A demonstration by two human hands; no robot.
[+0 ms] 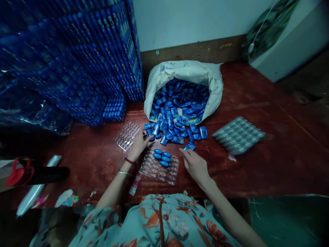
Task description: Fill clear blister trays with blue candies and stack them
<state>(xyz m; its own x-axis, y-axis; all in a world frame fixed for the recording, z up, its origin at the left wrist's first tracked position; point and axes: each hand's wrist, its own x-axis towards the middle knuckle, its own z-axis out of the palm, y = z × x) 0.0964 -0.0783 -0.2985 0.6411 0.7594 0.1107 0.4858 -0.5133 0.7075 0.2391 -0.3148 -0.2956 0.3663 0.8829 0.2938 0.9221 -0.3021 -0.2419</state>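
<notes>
In the head view, a clear plastic blister tray (160, 174) lies before me, with several glossy blue oval pieces (164, 159) at its upper part. My left hand (138, 145) is at the left edge of a loose pile of small blue packets (169, 128), its thumb and finger closing around a blue piece at the fingertips. Right of the tray, my right hand (195, 166) has its fingers drawn together beside a single blue packet (189, 146); what lies between these fingertips, if anything, is hidden.
Behind the pile, an open white sack (216, 89) spills blue packets. Tall stacks of filled blue trays (102, 51) stand at left. Another clear tray (128, 134) lies by my left hand, a stack of trays (239, 134) at right. A red-lidded bottle (23, 173) lies far left.
</notes>
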